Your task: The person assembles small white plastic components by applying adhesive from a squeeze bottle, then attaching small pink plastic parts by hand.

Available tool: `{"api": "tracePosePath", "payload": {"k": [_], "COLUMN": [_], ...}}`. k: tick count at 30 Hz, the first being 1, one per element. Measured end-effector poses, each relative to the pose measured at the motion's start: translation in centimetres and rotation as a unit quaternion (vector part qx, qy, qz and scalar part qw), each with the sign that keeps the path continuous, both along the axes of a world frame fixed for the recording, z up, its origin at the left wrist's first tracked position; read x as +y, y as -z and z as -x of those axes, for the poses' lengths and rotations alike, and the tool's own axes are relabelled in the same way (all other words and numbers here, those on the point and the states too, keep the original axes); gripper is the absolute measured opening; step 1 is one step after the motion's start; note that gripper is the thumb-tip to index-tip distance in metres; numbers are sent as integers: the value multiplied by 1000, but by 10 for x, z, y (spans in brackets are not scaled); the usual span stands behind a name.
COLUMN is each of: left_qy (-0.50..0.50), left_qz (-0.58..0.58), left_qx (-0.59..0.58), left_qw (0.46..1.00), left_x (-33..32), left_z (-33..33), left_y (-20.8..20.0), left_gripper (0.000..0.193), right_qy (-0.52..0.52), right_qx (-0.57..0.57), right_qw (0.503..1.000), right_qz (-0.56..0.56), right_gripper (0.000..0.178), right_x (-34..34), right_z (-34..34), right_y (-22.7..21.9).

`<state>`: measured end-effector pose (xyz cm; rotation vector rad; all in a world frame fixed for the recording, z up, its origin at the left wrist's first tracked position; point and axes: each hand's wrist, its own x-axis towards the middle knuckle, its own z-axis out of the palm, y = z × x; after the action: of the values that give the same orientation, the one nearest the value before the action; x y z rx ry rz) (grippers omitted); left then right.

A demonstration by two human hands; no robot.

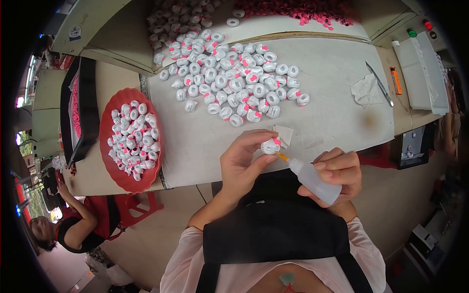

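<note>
Between the thumb and fingers of my left hand (244, 158) is a small white toy head with a pink bow (270, 146). My right hand (340, 175) grips a translucent white squeeze bottle (315, 180), tilted so that its amber nozzle (282, 156) points up to the left. The nozzle's tip is at the lower right of the toy head, touching or very nearly so. Past my hands, a wide pile of similar white toy heads (237, 84) with pink bows is spread over the white-covered table (327, 88). A small folded white paper (283, 134) lies just behind the held piece.
On the left stands a red scalloped basin (108, 146) full of similar pieces, with a black tray (73, 112) beyond it. Small pink parts (303, 12) are heaped at the back. Tweezers (380, 84), a crumpled tissue (366, 91) and an orange tube (395, 80) lie right. Another person (78, 219) sits far left.
</note>
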<state>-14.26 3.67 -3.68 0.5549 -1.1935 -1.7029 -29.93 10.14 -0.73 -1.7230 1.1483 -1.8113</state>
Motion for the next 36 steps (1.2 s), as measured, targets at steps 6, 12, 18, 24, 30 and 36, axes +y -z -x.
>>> {"api": "tracePosePath", "payload": {"k": [6,12,18,24,30,36], "left_qy": [-18,-26,-40,-103,-94,-102], "left_qz": [51,59,26,-53,-60,-67], "left_qx": [-65,-88,-73,-35,-26,-35], "left_qw": [996,994,996,993,993,992], "left_x": [-2,-5,-15,-22,-10,-13], "left_z": [-2,-4,-20,-46,-47,-58], "left_y": [0,-2,-7,3,-3,0], "left_gripper": [32,31,33,38,37,36], "right_qy": [-15,-4,-2,-80,182,201], "right_qx": [5,16,-69,-127,328,466], "right_qw": [1000,1000,997,953,908,830], "right_qz": [-8,-8,-26,-263,-188,-232], "right_gripper": [49,48,40,21,23,24], "right_x": [1,-3,-16,-113,-243,-245], "right_z": [0,2,16,40,59,54], "right_y": [1,0,0,-5,32,29]}}
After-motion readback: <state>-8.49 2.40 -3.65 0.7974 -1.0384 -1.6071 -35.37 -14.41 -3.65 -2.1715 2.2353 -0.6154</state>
